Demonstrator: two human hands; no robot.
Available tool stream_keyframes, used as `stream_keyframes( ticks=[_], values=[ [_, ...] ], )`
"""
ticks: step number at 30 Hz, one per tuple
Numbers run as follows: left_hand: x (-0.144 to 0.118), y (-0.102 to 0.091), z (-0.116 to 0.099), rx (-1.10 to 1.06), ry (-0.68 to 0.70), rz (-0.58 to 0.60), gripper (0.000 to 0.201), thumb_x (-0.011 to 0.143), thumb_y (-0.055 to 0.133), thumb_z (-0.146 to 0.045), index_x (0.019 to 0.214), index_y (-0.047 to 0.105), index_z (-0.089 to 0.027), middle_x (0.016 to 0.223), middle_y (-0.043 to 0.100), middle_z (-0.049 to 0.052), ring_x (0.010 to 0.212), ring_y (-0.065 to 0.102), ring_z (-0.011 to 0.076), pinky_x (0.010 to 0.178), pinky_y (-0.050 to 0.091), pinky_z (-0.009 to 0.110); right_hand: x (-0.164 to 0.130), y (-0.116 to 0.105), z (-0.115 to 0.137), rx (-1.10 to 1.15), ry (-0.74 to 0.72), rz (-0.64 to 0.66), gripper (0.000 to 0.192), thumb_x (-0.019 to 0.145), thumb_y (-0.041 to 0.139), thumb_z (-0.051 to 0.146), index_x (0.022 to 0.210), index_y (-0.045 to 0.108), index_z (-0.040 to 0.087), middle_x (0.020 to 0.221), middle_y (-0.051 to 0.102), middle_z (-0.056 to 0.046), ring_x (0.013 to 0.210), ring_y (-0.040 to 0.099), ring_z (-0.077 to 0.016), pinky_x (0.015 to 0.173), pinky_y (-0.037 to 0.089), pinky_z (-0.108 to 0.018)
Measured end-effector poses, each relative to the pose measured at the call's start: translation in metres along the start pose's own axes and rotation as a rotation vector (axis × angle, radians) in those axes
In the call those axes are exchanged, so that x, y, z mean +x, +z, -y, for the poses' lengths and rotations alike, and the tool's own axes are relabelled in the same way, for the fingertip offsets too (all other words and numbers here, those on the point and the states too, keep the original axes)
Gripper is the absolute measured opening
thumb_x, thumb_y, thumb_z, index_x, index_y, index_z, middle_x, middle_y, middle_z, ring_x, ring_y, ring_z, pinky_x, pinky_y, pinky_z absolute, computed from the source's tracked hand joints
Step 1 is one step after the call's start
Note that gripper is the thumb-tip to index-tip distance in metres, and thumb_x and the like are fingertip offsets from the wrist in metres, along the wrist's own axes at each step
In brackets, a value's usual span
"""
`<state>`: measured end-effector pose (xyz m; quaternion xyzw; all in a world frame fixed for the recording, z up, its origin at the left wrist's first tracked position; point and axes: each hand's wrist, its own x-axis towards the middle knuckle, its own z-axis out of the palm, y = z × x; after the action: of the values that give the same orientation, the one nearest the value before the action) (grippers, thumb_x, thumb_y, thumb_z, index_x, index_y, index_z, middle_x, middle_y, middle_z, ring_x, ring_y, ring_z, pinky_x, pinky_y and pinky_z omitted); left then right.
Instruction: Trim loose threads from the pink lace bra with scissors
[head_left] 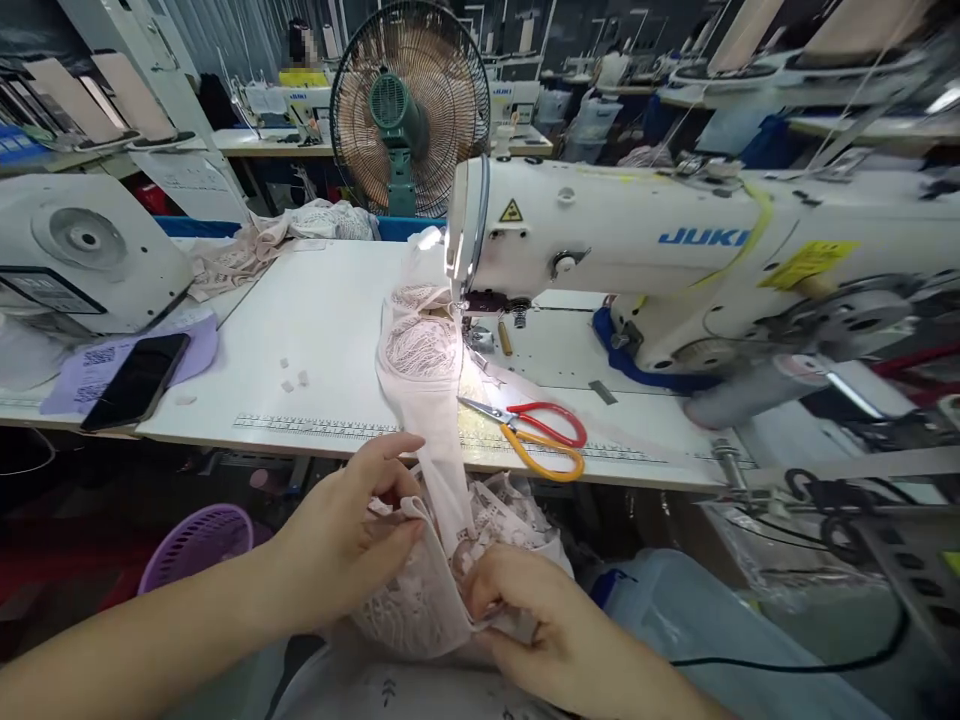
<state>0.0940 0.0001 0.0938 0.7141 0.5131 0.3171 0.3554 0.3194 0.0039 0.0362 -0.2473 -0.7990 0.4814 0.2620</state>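
Note:
In the head view, a pale pink lace bra (424, 395) runs from under the sewing machine's needle area over the table edge toward my lap. My left hand (360, 525) pinches the edge of a pale pink lace bra piece (420, 610) below the table edge. Lower and to the right, my right hand (525, 615) has its fingers closed on the same piece's band. Both hands hold the fabric between them. Scissors (540, 430) with one red and one orange handle lie on the table right of the bra, blades toward it.
The white sewing machine (600, 220) stands over the table (315, 340). A phone (139, 380) lies on purple paper at left. Behind are a large fan (397, 110) and a fabric pile (322, 220). A purple basket (199, 545) is below left, a translucent bin (697, 620) below right.

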Motion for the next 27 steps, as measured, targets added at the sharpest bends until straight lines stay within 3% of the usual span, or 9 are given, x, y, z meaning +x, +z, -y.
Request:
stream_keyframes(
  ticks=[4,9,12,17,21,23,27],
  values=[
    [0.005,0.017,-0.005,0.163,0.178,-0.023,0.057,0.082,0.043,-0.013,0.133,0.022,-0.03,0.082,0.056,-0.002,0.065,0.055,0.0117,0.054,0.046,0.021,0.004,-0.025,0.01,-0.105,0.031,0.133,0.01,0.074,0.064,0.017,0.082,0.058,0.018,0.082,0.064,-0.003,0.076,0.058,-0.0144,0.07,0.046,-0.025],
    [0.012,0.029,-0.008,0.326,0.358,-0.034,0.062,0.083,0.038,-0.011,0.137,0.013,-0.026,0.083,0.058,0.0,0.06,0.055,0.0128,0.055,0.044,0.024,0.026,-0.043,0.029,-0.134,0.042,-0.09,0.014,0.082,0.06,0.028,0.088,0.057,0.017,0.082,0.06,-0.003,0.074,0.055,-0.0129,0.069,0.046,-0.025],
    [0.012,0.032,-0.008,0.35,0.392,-0.049,0.063,0.082,0.037,-0.009,0.137,0.011,-0.025,0.082,0.059,0.001,0.059,0.056,0.0137,0.054,0.044,0.024,0.04,-0.04,0.035,-0.184,-0.043,-0.12,0.011,0.082,0.059,0.026,0.079,0.054,0.017,0.074,0.058,-0.001,0.067,0.053,-0.0115,0.062,0.045,-0.024],
    [0.004,0.026,-0.004,0.299,0.317,-0.085,0.045,0.084,0.044,-0.019,0.125,0.027,-0.023,0.084,0.058,0.001,0.063,0.057,0.0146,0.056,0.045,0.026,0.047,-0.031,0.031,-0.24,-0.281,-0.217,0.007,0.084,0.054,0.017,0.078,0.054,0.018,0.073,0.06,-0.003,0.069,0.056,-0.0128,0.064,0.048,-0.025],
    [-0.002,0.012,-0.005,0.1,0.15,0.021,0.009,0.089,0.04,-0.026,0.091,0.049,-0.022,0.074,0.055,-0.002,0.062,0.053,0.0126,0.055,0.042,0.023,0.043,-0.03,0.022,-0.363,-0.549,-0.257,0.011,0.083,0.052,0.011,0.089,0.057,0.019,0.08,0.064,-0.007,0.075,0.059,-0.0157,0.068,0.051,-0.03],
    [-0.002,0.005,-0.005,0.04,0.111,0.084,0.018,0.09,0.037,-0.024,0.082,0.052,-0.021,0.074,0.055,-0.002,0.065,0.053,0.0126,0.058,0.042,0.023,0.042,-0.029,0.019,-0.388,-0.615,-0.266,0.015,0.082,0.051,0.01,0.092,0.057,0.02,0.08,0.064,-0.006,0.075,0.059,-0.0162,0.068,0.052,-0.031],
    [0.001,0.001,-0.004,-0.018,0.114,0.191,0.014,0.087,0.046,-0.024,0.09,0.06,-0.023,0.082,0.059,-0.002,0.068,0.055,0.0114,0.058,0.043,0.021,0.043,-0.027,0.014,-0.364,-0.642,-0.281,0.018,0.081,0.051,0.009,0.093,0.056,0.02,0.08,0.064,-0.006,0.074,0.059,-0.0161,0.067,0.052,-0.031]
  ],
)
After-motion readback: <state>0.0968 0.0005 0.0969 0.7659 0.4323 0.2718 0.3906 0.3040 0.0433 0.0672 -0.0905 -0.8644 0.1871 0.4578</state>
